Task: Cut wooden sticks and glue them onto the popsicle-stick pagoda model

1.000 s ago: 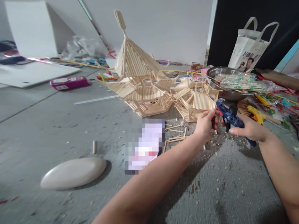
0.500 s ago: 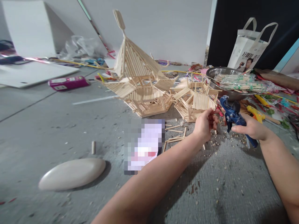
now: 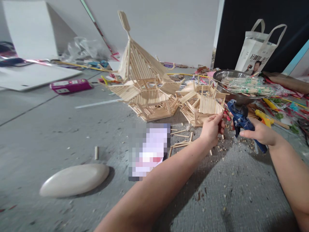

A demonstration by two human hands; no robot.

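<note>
My left hand (image 3: 212, 127) is closed in a pinch at the lower right corner of a small pavilion model made of wooden sticks (image 3: 211, 105). Whatever lies between the fingertips is too small to make out. In my right hand (image 3: 262, 132) is a blue hand tool (image 3: 242, 120) with a black rounded part and a short lever; its head points up and left, close to the fingers of my left hand. To the left of the small model stands a taller stick pavilion (image 3: 145, 93) with a pointed roof. Loose cut sticks (image 3: 181, 144) lie in front of the small model.
A blurred-out phone (image 3: 151, 148) lies near my left forearm. A metal bowl (image 3: 218, 75) holds bagged sticks. Beyond my right hand is a yellow glue gun (image 3: 264, 117). A pale oval object (image 3: 74, 180), a purple package (image 3: 71, 86) and a white bag (image 3: 256, 51) are around.
The thumb and forefinger of my left hand have come together at the small model's roof corner. My right hand and the blue tool have hardly moved.
</note>
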